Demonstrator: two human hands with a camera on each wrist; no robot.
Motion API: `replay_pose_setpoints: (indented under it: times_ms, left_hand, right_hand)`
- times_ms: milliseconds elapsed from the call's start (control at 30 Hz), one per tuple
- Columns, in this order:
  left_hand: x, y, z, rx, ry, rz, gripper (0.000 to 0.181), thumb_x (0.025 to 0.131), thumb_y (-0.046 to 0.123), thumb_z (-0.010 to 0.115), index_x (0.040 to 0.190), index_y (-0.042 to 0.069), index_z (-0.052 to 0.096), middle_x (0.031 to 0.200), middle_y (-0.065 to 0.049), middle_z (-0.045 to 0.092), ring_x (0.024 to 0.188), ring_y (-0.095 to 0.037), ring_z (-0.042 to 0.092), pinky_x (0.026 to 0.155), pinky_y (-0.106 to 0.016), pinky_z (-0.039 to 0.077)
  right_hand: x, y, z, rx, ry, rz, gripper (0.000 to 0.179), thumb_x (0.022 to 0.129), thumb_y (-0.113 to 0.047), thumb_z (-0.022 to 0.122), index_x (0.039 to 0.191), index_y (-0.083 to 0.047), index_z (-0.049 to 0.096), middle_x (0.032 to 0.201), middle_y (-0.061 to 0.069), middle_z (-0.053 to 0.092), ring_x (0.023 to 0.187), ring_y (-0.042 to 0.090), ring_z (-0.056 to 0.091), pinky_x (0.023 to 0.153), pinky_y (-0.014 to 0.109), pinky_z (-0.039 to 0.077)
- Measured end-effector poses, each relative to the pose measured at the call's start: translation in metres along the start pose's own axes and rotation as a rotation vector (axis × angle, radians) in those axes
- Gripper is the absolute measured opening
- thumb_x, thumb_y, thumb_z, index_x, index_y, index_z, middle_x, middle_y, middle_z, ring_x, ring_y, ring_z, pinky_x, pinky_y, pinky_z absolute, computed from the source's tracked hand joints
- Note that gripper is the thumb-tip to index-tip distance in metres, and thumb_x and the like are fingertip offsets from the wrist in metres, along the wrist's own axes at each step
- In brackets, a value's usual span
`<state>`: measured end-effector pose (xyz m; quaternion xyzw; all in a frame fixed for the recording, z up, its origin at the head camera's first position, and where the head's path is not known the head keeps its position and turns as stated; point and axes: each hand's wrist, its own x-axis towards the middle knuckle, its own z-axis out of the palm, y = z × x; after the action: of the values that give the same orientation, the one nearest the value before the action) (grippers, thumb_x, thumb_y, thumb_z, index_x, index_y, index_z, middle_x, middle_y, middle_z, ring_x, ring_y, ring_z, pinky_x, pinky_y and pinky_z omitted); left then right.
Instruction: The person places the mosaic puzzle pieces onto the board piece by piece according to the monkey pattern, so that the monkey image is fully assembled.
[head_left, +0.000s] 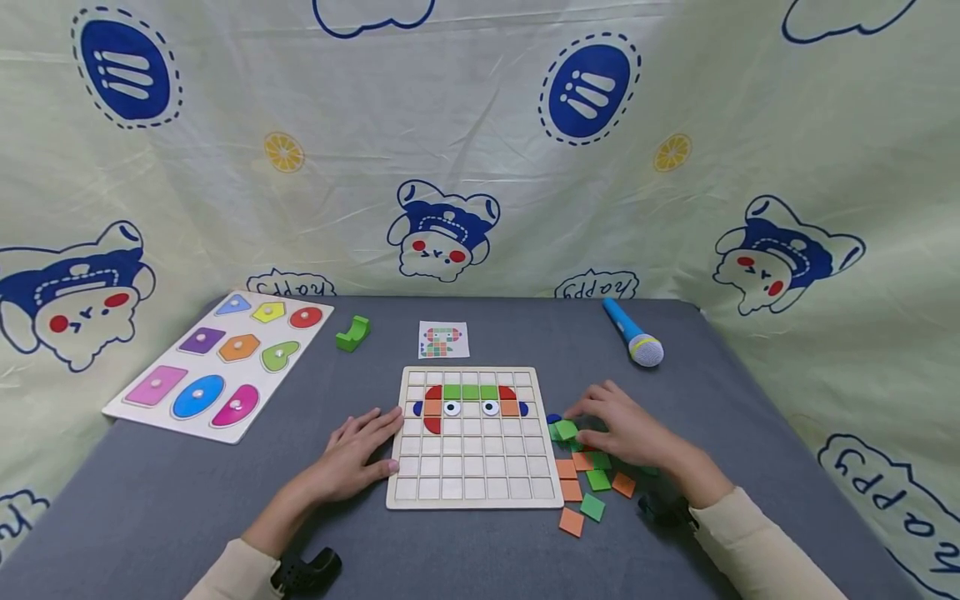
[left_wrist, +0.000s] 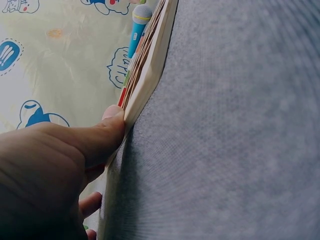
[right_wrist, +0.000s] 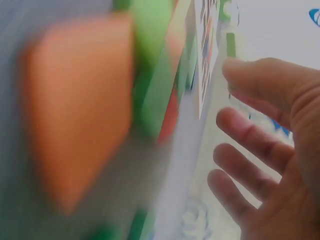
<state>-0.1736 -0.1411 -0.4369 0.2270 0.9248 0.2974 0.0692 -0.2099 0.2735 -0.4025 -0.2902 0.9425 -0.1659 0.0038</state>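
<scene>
A white gridded board [head_left: 472,458] lies on the table, with red, green, orange and blue pieces and two eye tiles [head_left: 491,408] in its upper rows. My left hand [head_left: 352,458] rests at the board's left edge, thumb and fingertips touching it; in the left wrist view the thumb [left_wrist: 100,140] presses on the rim. Over the heap of loose tiles right of the board is my right hand [head_left: 630,425]. The right wrist view shows its fingers [right_wrist: 245,170] spread apart with nothing between them. Green tiles [head_left: 564,430] and orange tiles [head_left: 572,522] lie below and beside it.
A small pattern card [head_left: 444,340] lies behind the board. At the back right is a blue toy microphone [head_left: 633,333]. A shape puzzle board [head_left: 168,350] and a green curved block [head_left: 353,333] are on the left. A patterned cloth [head_left: 480,108] hangs behind the table.
</scene>
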Motion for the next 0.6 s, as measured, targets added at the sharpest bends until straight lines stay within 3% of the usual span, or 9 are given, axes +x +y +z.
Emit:
replay_pose_setpoints:
  times_ms: [133,433,600]
  left_hand:
    - [0.0,0.0,0.0,-0.001,0.001,0.002,0.065,0.091,0.029,0.061,0.146,0.008,0.035,0.154,-0.009,0.032,0.144,-0.04,0.019,0.11,-0.065,0.007]
    - [-0.001,-0.001,0.0,0.003,0.012,0.015,0.065,0.09,0.028,0.062,0.146,0.007,0.035,0.154,-0.01,0.032,0.143,-0.041,0.02,0.109,-0.066,0.008]
    - [-0.001,-0.002,0.001,-0.002,0.016,0.023,0.065,0.09,0.027,0.062,0.146,0.007,0.035,0.154,-0.011,0.032,0.143,-0.042,0.02,0.109,-0.066,0.008]
  right_hand:
    - [0.013,-0.02,0.006,-0.018,0.025,-0.05,0.022,0.085,-0.023,0.07,0.107,-0.021,0.069,0.099,-0.002,0.058,0.091,0.01,0.039,0.075,0.029,0.038]
    - [0.047,-0.065,0.022,-0.051,0.044,-0.044,0.023,0.082,-0.026,0.073,0.103,-0.02,0.07,0.098,-0.003,0.058,0.093,0.013,0.042,0.078,0.032,0.037]
    - [0.065,-0.083,0.032,-0.133,0.068,-0.08,0.021,0.081,-0.028,0.073,0.1,-0.021,0.072,0.094,-0.003,0.059,0.086,0.013,0.041,0.074,0.03,0.035]
